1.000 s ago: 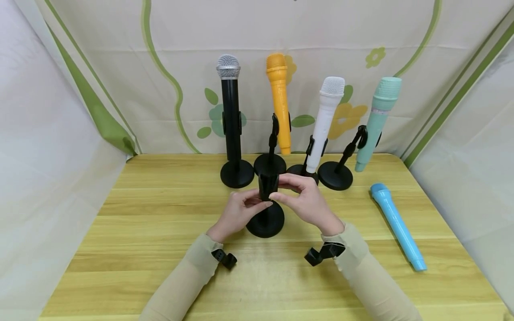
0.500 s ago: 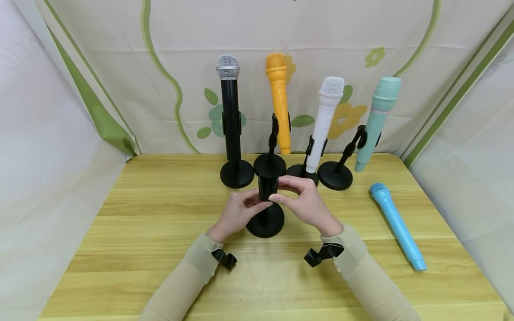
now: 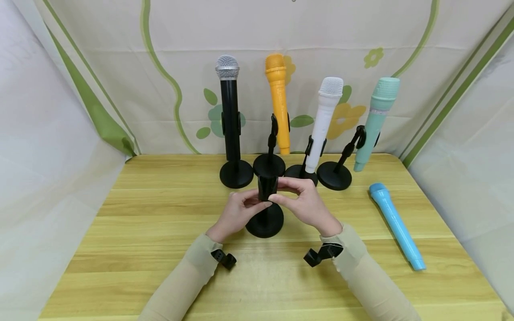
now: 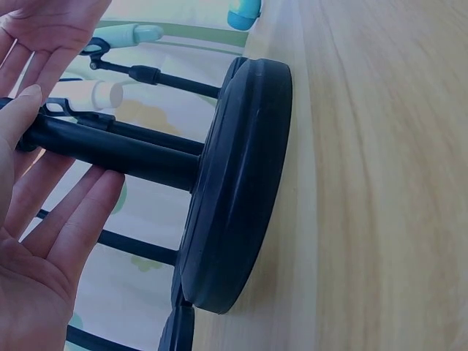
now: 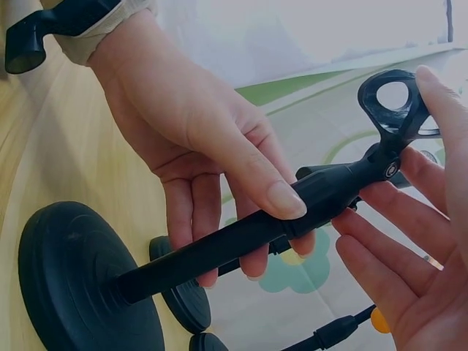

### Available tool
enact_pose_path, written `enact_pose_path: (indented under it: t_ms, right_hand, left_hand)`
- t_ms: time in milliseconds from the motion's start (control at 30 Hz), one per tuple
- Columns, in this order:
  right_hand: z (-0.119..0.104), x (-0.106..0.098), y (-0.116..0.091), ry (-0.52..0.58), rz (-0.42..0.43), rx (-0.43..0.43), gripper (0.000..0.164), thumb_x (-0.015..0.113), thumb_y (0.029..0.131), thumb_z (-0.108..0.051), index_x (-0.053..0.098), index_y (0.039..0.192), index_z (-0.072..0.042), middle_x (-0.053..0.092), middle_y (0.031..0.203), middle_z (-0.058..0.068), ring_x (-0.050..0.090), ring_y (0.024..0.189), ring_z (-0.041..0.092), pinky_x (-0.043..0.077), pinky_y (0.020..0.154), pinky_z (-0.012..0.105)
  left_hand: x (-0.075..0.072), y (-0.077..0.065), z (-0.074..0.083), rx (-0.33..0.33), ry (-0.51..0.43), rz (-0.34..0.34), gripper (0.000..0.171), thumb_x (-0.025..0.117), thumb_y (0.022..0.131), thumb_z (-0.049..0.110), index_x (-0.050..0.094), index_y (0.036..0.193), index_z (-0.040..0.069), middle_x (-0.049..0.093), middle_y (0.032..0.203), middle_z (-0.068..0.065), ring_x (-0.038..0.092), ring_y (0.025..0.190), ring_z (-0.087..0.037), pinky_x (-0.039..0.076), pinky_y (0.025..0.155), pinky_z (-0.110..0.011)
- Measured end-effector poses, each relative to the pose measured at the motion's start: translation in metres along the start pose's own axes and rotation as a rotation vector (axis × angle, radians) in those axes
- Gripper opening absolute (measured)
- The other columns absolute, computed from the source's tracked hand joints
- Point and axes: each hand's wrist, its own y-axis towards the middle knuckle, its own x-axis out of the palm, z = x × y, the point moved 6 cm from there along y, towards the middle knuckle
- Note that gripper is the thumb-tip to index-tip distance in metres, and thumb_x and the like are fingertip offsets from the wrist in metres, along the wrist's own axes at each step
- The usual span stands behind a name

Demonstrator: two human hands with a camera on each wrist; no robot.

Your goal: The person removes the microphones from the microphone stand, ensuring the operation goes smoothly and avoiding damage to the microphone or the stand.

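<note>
A black desk microphone stand [image 3: 265, 223] stands upright on its round base at the middle of the wooden table. My left hand [image 3: 234, 213] grips its pole just below the clip, thumb in front and fingers behind, as the right wrist view shows. At the top, my right hand [image 3: 307, 204] holds the microphone clip [image 5: 400, 126] between thumb and fingers; the clip has no microphone in it. The stand's base [image 4: 245, 190] sits on the table in the left wrist view. Lying apart on the right is a light blue microphone [image 3: 397, 227].
Behind my hands, several stands hold a black microphone [image 3: 230, 116] with a silver head, an orange microphone [image 3: 279, 107], a white microphone [image 3: 324, 125] and a mint green microphone [image 3: 375, 122]. A patterned curtain [image 3: 249, 26] hangs behind the table [image 3: 160, 249].
The right hand has shifted very slightly at the clip. Otherwise both hands keep their hold, and the stand and microphones stay where they were.
</note>
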Motion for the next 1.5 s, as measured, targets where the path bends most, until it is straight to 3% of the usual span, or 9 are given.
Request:
enact_pose_path:
  t_ms: [167, 400, 567, 700, 967, 1167, 1300, 1500]
  right_hand:
    - [0.001, 0.0, -0.001, -0.006, 0.0, 0.012, 0.031, 0.077, 0.093, -0.01, 0.074, 0.124, -0.01, 0.074, 0.112, 0.002, 0.07, 0.104, 0.022, 0.056, 0.094, 0.042]
    - [0.001, -0.001, 0.001, 0.008, -0.005, 0.044, 0.029, 0.073, 0.097, -0.014, 0.073, 0.126, -0.011, 0.074, 0.112, 0.001, 0.07, 0.104, 0.022, 0.056, 0.093, 0.041]
    - [-0.001, -0.003, 0.002, 0.08, -0.054, 0.013, 0.032, 0.048, 0.111, -0.018, 0.069, 0.129, -0.002, 0.072, 0.118, 0.008, 0.067, 0.109, 0.026, 0.055, 0.096, 0.042]
    - [0.005, -0.008, 0.002, 0.089, -0.054, 0.023, 0.042, 0.034, 0.114, -0.019, 0.065, 0.134, 0.0, 0.069, 0.126, 0.01, 0.065, 0.116, 0.027, 0.052, 0.1, 0.043]
    - [0.032, -0.022, -0.008, 0.038, 0.023, 0.159, 0.032, 0.048, 0.111, -0.02, 0.068, 0.131, -0.005, 0.068, 0.126, 0.011, 0.063, 0.119, 0.029, 0.049, 0.103, 0.036]
    - [0.051, -0.025, -0.012, -0.036, 0.034, 0.244, 0.032, 0.058, 0.107, -0.03, 0.07, 0.131, -0.013, 0.068, 0.127, 0.004, 0.063, 0.118, 0.025, 0.05, 0.101, 0.034]
    - [0.06, -0.02, -0.01, -0.062, 0.027, 0.296, 0.038, 0.064, 0.102, -0.04, 0.069, 0.132, -0.018, 0.068, 0.128, -0.002, 0.065, 0.114, 0.014, 0.053, 0.097, 0.033]
    - [0.069, -0.006, 0.003, -0.031, 0.018, 0.292, 0.038, 0.071, 0.098, -0.037, 0.069, 0.132, -0.02, 0.068, 0.126, -0.001, 0.066, 0.114, 0.018, 0.054, 0.096, 0.035]
  left_hand:
    - [0.001, 0.0, 0.0, -0.01, 0.009, -0.001, 0.029, 0.074, 0.092, -0.003, 0.073, 0.121, 0.0, 0.076, 0.101, -0.01, 0.073, 0.089, -0.016, 0.061, 0.079, -0.031]
    - [0.001, 0.001, -0.002, -0.007, 0.019, 0.005, 0.028, 0.074, 0.092, -0.002, 0.073, 0.12, 0.0, 0.075, 0.102, -0.012, 0.074, 0.088, -0.024, 0.061, 0.079, -0.031]
    - [0.003, 0.003, -0.019, -0.032, 0.022, 0.001, 0.028, 0.075, 0.092, 0.0, 0.074, 0.12, 0.002, 0.076, 0.102, -0.009, 0.074, 0.089, -0.018, 0.061, 0.079, -0.031]
    - [0.005, 0.004, -0.035, -0.043, 0.022, 0.005, 0.029, 0.076, 0.092, 0.005, 0.075, 0.121, 0.008, 0.076, 0.102, -0.004, 0.073, 0.089, -0.013, 0.061, 0.079, -0.03]
    - [0.001, 0.002, -0.034, -0.02, 0.022, -0.003, 0.025, 0.076, 0.094, 0.016, 0.076, 0.119, 0.014, 0.076, 0.102, 0.002, 0.073, 0.09, -0.012, 0.061, 0.079, -0.031]
    - [-0.026, -0.009, -0.03, -0.077, 0.052, 0.092, 0.011, 0.076, 0.094, 0.016, 0.077, 0.105, 0.012, 0.075, 0.1, 0.0, 0.073, 0.089, -0.015, 0.061, 0.079, -0.032]
    - [-0.055, -0.02, -0.023, -0.112, 0.076, 0.153, 0.017, 0.073, 0.096, 0.007, 0.075, 0.112, 0.005, 0.075, 0.103, -0.009, 0.073, 0.094, -0.024, 0.06, 0.081, -0.031]
    - [-0.098, -0.03, 0.011, -0.144, 0.154, 0.219, 0.025, 0.066, 0.099, 0.001, 0.068, 0.122, -0.01, 0.072, 0.111, -0.022, 0.072, 0.098, -0.032, 0.056, 0.084, -0.021]
